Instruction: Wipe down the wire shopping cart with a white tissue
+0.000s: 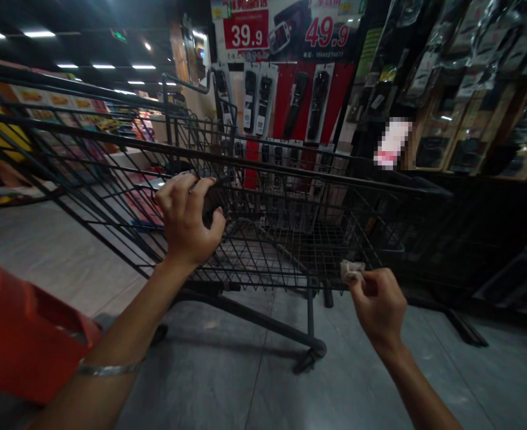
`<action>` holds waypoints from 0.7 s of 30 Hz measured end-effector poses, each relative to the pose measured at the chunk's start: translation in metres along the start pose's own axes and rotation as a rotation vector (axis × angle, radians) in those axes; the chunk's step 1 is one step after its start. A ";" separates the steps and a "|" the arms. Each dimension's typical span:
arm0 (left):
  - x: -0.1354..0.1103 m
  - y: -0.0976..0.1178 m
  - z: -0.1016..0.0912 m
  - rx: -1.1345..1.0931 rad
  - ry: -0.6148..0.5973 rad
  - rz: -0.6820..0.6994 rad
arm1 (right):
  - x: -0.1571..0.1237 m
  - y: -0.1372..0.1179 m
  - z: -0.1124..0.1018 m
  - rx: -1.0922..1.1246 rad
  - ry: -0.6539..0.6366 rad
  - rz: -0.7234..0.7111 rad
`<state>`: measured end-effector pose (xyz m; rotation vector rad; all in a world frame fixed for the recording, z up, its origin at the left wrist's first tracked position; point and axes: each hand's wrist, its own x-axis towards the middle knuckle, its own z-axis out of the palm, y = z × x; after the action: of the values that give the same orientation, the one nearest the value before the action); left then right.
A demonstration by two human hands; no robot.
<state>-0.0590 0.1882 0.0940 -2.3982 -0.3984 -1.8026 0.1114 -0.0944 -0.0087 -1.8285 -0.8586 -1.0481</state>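
- Right grip (382,304): thumb and bent fingers pinched together on a crumpled pale cloth (352,272), or perhaps tissue. We judge a pinch suits so small and soft a wad; it juts past the fingertips, beside the lower edge of the basket.
- Left grip (189,221): half-curled, thumb well apart from the fingers, just below the top rail. We cannot tell whether it has hold of a wire; such a curve would suit steadying the side.
- Bracelet (110,368) on our left forearm, clear of the fingers.
- Red plastic object (3,334), low at our left, apart from the cart; its use is unclear to us.
- Shopping cart (299,169) stands broadside before us on the tiled floor (218,382), presumably so that its long side is within reach of both arms. A caster (308,360) shows below the frame.
- Beyond it, packaged goods (250,101) hang upright on a red-backed display, likely for easy viewing, under a price sign (245,33).
- Farthest off: ceiling lights (39,34).
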 end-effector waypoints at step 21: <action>0.000 0.011 0.019 -0.059 0.138 -0.155 | 0.011 0.031 -0.010 0.041 0.263 0.415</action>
<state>-0.0382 0.1824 0.0890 -2.3205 -0.5369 -2.0579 0.1386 -0.1148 -0.0059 -1.6903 -0.3220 -0.9639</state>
